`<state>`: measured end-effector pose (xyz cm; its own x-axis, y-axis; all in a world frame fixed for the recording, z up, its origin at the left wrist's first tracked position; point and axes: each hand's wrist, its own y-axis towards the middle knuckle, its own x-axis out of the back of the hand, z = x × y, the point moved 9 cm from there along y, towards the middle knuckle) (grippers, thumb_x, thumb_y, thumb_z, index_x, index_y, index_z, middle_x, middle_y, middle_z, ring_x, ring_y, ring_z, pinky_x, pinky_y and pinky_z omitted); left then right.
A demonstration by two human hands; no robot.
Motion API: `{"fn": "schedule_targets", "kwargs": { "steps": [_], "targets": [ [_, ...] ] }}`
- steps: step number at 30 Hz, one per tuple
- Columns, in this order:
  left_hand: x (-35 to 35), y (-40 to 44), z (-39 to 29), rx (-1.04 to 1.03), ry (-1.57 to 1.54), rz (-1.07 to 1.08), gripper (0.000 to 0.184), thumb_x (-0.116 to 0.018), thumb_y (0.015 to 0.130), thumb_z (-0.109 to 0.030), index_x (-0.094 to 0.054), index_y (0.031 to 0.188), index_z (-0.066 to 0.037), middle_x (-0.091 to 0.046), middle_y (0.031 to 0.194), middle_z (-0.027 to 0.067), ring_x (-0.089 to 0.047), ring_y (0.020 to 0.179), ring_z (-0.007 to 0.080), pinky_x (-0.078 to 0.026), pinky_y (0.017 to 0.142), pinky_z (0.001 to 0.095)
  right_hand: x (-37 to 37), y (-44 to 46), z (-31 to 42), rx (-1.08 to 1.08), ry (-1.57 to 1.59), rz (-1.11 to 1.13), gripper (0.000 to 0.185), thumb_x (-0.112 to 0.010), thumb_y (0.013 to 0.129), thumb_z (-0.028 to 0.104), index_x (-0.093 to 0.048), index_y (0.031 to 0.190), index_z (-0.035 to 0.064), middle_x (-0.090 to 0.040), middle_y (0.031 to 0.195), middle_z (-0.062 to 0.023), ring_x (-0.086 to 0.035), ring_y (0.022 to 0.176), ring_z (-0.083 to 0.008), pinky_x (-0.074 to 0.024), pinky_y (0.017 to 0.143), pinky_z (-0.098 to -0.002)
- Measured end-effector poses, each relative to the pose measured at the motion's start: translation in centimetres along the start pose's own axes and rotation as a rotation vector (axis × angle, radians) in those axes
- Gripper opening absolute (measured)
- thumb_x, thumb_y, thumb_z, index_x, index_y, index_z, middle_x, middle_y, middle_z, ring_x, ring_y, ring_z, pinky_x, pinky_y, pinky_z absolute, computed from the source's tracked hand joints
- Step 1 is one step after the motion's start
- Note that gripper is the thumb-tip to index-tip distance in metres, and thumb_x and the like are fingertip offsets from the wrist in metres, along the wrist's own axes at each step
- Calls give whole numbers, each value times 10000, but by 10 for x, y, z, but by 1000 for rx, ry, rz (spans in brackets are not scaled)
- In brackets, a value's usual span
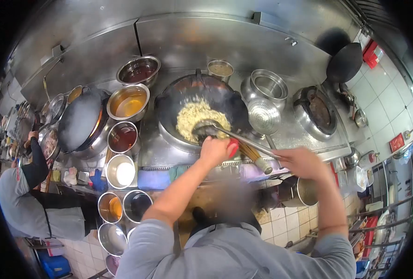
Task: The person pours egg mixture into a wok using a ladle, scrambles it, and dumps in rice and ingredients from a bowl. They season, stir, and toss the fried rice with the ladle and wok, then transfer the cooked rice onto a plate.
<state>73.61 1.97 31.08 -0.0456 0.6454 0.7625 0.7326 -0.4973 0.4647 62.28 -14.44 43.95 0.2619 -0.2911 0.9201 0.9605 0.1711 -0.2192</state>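
Observation:
A large black wok (164, 100) sits on the burner, with pale yellow, rice-like food (198, 114) tossed up in it. My left hand (214, 151) is closed at the wok's near edge, a bit of red material (233, 148) beside the fingers; the exact grip point is hidden. My right hand (303, 162) is wrapped round the long metal handle of a ladle (206, 125), whose bowl is down in the food. Between my hands a bamboo wok brush (252, 154) lies at the stove's front edge.
A perforated strainer (264, 116) rests by a metal pot (268, 86) on the right. Bowls of liquid, such as an amber one (128, 102), stand left. A co-worker (25, 200) works beside a steaming wok (81, 122). Another burner (322, 114) is far right.

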Motion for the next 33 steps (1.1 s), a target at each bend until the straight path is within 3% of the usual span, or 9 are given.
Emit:
{"fn": "schedule_targets", "kwargs": {
  "steps": [5,6,10,12,16,20,26,28,33],
  "targets": [
    [-38,-83,-10,185,-204,-3,276,-611,881,-366,-648,783,-110,-631,627,100,-625,611,305,-418,741,471,-102,44,-8,-98,-32,-230,407,-587,878,194,-567,1284,206,-656,827,-214,-633,789,-416,-511,723,-492],
    [-3,-87,-49,-148,-9,-181,299,-629,867,-381,-656,763,-102,-638,631,99,-635,641,310,-421,737,455,-106,43,-11,-121,-2,-235,414,-585,876,178,-561,1289,203,-653,824,-218,-633,796,-416,-510,727,-490],
    [-24,-26,9,111,-3,251,369,-560,895,-444,-676,778,-114,-659,680,121,-645,694,315,-420,719,449,-86,1,-5,-38,119,-197,444,-590,869,133,-536,1309,153,-668,897,-187,-638,836,-390,-499,731,-456],
    [-31,-16,44,168,-24,147,394,-517,916,-459,-677,779,-126,-655,678,127,-643,697,321,-423,713,448,-53,-24,3,-9,127,-176,463,-604,856,139,-539,1314,158,-674,910,-158,-638,848,-384,-503,739,-429],
    [29,-43,-32,127,-4,338,408,-522,915,-476,-688,788,-125,-667,700,133,-657,734,337,-487,750,466,27,-74,2,-43,-76,149,429,-611,855,189,-581,1283,183,-683,918,-152,-649,819,-370,-515,735,-427],
    [59,9,-24,19,-28,101,328,-584,881,-437,-685,794,-138,-652,670,137,-645,647,350,-515,593,447,31,-36,7,25,-59,65,391,-592,862,221,-613,1251,185,-682,924,-165,-650,826,-370,-512,739,-437],
    [-48,-66,24,77,75,14,339,-580,886,-422,-698,787,-120,-650,655,123,-642,653,323,-439,799,448,-84,63,-10,22,-10,-203,378,-546,887,169,-560,1264,157,-663,885,-227,-639,838,-412,-500,748,-497],
    [-1,-79,-18,-201,13,-249,348,-583,884,-429,-704,748,-132,-648,642,117,-644,643,311,-432,754,434,-90,51,-17,-91,36,-223,386,-555,887,174,-521,1271,146,-664,874,-219,-637,835,-420,-497,749,-504],
    [-6,-23,55,72,137,18,375,-552,897,-460,-662,751,-132,-656,722,71,-629,713,279,-420,757,445,-115,2,-86,-79,69,-177,503,-550,910,206,-399,1390,222,-662,892,-230,-639,832,-422,-510,730,-499]
  ]
}}
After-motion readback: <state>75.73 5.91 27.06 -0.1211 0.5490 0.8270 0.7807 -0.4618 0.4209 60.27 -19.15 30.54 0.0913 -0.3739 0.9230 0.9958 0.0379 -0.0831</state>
